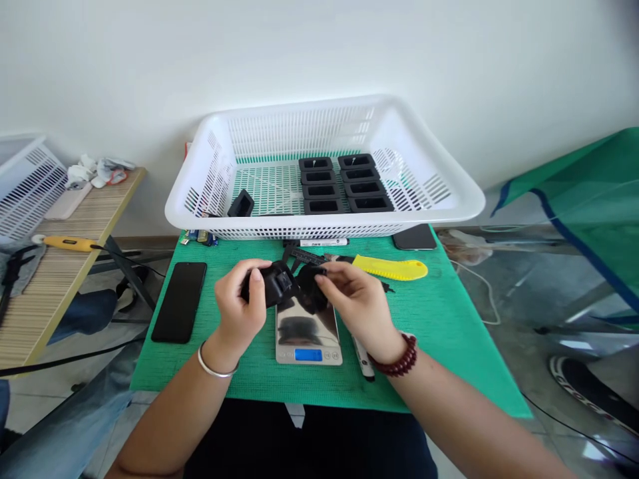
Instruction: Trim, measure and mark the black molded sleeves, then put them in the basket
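My left hand (241,293) is closed around a black plastic housing (277,283), held just above the left edge of a small digital scale (308,329). Between the thumb and fingers of my right hand (357,299) is a thin black piece (312,289) whose kind I cannot make out. The two black parts are close together over the scale's shiny plate; whether they touch I cannot tell. Blue light shows on the scale's display. Behind my hands lie a black caliper (304,257) and a yellow-handled utility knife (392,268).
A white plastic basket (324,226) at the back holds several black rectangular housings (319,191). On the green mat are a black phone (180,303) at left, another dark phone (415,237) at back right, and markers (363,359). A side table (94,266) carries a yellow-handled tool (70,243).
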The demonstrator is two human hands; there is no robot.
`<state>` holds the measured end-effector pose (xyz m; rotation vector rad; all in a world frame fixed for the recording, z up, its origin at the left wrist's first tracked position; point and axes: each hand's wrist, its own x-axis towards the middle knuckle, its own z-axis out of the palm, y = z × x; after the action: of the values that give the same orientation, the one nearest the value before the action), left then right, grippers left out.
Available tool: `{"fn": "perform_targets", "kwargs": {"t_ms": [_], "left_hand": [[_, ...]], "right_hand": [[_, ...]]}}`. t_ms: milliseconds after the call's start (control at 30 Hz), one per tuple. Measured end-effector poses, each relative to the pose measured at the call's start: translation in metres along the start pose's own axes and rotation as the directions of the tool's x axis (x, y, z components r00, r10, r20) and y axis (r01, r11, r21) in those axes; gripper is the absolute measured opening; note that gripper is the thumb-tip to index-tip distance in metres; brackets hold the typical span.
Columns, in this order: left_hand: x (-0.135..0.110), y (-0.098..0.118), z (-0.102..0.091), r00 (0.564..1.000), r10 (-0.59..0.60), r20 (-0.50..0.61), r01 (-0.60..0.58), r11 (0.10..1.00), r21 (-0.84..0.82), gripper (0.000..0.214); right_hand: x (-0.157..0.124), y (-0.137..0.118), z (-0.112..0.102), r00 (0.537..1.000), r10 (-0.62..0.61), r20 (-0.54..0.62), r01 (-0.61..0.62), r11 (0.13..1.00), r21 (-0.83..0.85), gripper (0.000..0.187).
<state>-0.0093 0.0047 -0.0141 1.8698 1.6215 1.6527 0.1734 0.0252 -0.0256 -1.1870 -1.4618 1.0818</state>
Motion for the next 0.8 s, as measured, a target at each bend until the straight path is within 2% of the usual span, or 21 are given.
{"fn": "perform_targets", "kwargs": {"t_ms": [67, 167, 367, 433, 633, 800], "left_hand": [[-0.001, 0.0, -0.001, 0.998, 0.064, -0.006, -0.064, 0.998, -0.002, 0.02], [-0.003, 0.0, -0.001, 0.984, 0.176, 0.029, -0.177, 0.984, 0.03, 0.02], [-0.005, 0.003, 0.001, 0.962, 0.254, 0.097, -0.259, 0.965, 0.043, 0.02], [-0.005, 0.005, 0.003, 0.957, 0.257, 0.137, -0.263, 0.964, 0.031, 0.018], [-0.009, 0.01, 0.009, 0.936, 0.245, 0.254, -0.237, 0.97, -0.062, 0.015], [-0.01, 0.01, 0.01, 0.959, 0.138, 0.248, -0.131, 0.99, -0.047, 0.014]], "right_hand": [[0.002, 0.0, -0.004, 0.998, 0.059, 0.004, -0.059, 0.994, 0.092, 0.024], [0.003, -0.002, -0.007, 0.989, 0.09, 0.113, -0.108, 0.981, 0.162, 0.031], [-0.002, -0.009, -0.002, 0.967, 0.034, 0.254, -0.069, 0.989, 0.129, 0.026], [-0.003, -0.009, -0.001, 0.97, 0.006, 0.245, -0.03, 0.995, 0.096, 0.023], [0.001, -0.007, -0.001, 0.992, -0.081, 0.095, 0.086, 0.995, -0.043, 0.02], [0.001, -0.007, 0.001, 0.992, -0.088, 0.093, 0.095, 0.993, -0.07, 0.019]]}}
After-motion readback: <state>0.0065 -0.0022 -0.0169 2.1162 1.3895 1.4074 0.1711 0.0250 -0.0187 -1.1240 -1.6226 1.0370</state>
